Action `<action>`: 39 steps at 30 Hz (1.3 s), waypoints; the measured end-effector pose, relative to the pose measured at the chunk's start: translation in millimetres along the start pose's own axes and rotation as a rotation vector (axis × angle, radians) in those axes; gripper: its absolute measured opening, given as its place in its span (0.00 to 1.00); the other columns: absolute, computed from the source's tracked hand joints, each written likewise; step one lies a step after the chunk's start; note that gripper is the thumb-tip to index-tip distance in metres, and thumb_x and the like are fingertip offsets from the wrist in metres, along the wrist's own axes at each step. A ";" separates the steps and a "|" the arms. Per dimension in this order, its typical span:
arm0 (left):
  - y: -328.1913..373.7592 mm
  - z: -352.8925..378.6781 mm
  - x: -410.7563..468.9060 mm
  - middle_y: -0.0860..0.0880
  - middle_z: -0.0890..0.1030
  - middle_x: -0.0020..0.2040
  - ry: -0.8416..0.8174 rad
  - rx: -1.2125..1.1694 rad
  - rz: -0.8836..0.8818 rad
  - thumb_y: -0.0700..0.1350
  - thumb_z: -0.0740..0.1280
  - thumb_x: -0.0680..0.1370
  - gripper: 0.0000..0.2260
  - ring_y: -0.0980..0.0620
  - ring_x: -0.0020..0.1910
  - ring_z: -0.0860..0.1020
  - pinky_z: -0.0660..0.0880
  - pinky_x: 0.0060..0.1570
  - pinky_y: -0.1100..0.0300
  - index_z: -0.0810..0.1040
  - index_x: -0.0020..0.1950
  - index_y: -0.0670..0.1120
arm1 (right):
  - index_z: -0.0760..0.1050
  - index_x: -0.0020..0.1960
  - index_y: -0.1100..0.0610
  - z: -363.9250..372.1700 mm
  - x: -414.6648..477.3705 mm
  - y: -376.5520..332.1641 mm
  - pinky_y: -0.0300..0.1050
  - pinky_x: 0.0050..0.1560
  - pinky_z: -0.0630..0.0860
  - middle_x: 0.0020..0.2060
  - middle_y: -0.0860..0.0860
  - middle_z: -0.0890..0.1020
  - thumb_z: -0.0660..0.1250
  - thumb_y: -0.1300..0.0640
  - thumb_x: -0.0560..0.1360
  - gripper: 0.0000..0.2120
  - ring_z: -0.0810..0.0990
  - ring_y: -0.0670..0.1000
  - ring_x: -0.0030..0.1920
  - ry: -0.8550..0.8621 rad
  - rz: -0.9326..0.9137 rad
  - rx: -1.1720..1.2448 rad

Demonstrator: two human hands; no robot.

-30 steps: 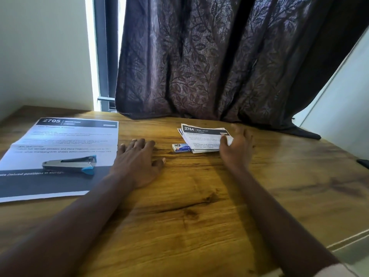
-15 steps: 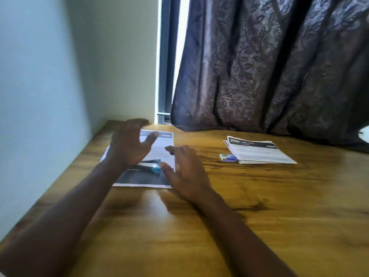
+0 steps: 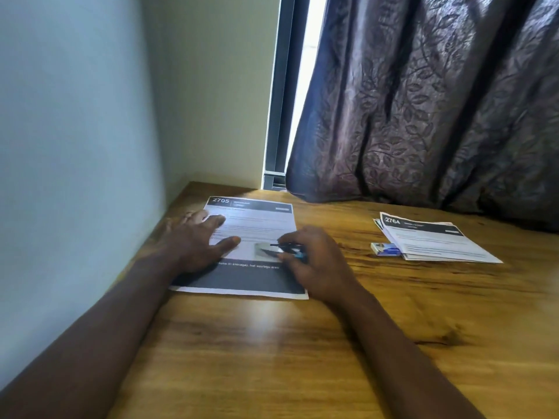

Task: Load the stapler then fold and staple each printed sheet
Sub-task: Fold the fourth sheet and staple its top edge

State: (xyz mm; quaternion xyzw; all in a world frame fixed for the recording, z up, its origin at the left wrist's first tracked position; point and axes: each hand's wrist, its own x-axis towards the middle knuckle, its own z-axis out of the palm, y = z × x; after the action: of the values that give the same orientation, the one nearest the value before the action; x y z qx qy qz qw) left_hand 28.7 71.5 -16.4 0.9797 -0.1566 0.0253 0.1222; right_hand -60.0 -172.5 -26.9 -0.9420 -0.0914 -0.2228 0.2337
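Note:
A printed sheet headed 2705 [image 3: 257, 219] lies flat on the wooden table [image 3: 302, 343] near the left wall. My left hand [image 3: 193, 237] rests flat on the sheet's left side, fingers spread. A silver stapler with a blue end [image 3: 272, 251] lies on the sheet, and my right hand [image 3: 314, 261] curls its fingers round the blue end. Further right sits a stack of folded printed sheets headed 2764 [image 3: 432, 240], with a small box of staples [image 3: 385, 248] against its left edge.
A pale wall [image 3: 75, 146] runs along the table's left edge. A dark patterned curtain [image 3: 423, 101] hangs over the table's far edge, beside a window frame [image 3: 279, 101].
My right hand left the folded stack and came across to the stapler, closing on it. My left hand moved onto the sheet headed 2705. The view swung left.

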 end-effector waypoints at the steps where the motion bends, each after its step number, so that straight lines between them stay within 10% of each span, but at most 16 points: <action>1: -0.5 0.1 1.2 0.49 0.57 0.84 -0.003 -0.001 0.004 0.74 0.54 0.77 0.35 0.47 0.82 0.56 0.51 0.78 0.39 0.61 0.80 0.59 | 0.81 0.60 0.49 -5.1 -0.5 5.8 0.48 0.56 0.75 0.52 0.46 0.80 0.72 0.50 0.76 0.13 0.74 0.47 0.54 0.037 0.034 -0.002; 13: -5.3 -0.8 7.0 0.48 0.58 0.84 -0.031 -0.013 0.027 0.73 0.56 0.77 0.35 0.48 0.82 0.57 0.53 0.78 0.38 0.62 0.80 0.58 | 0.79 0.59 0.48 -20.4 0.7 41.7 0.52 0.57 0.76 0.56 0.49 0.79 0.70 0.46 0.76 0.13 0.74 0.50 0.58 0.182 0.449 -0.208; 23: -3.1 4.4 4.9 0.48 0.57 0.84 -0.003 -0.068 0.009 0.72 0.54 0.78 0.33 0.47 0.82 0.55 0.47 0.78 0.36 0.61 0.80 0.59 | 0.68 0.72 0.51 8.6 15.0 -20.3 0.56 0.63 0.68 0.65 0.53 0.79 0.57 0.41 0.80 0.24 0.69 0.57 0.66 -0.046 0.251 -0.462; 39: -0.2 -3.5 6.0 0.52 0.83 0.64 0.299 -0.300 0.266 0.61 0.67 0.71 0.16 0.46 0.65 0.79 0.71 0.67 0.43 0.85 0.52 0.55 | 0.82 0.51 0.47 15.5 21.8 -1.2 0.49 0.55 0.70 0.50 0.47 0.75 0.70 0.50 0.77 0.04 0.71 0.49 0.56 0.374 0.231 0.041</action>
State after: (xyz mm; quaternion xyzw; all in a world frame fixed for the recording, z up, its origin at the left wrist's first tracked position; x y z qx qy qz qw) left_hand 34.4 70.7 -12.5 0.9067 -0.2664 0.1624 0.2837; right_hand -35.2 -162.5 -28.6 -0.8836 0.0576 -0.3633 0.2896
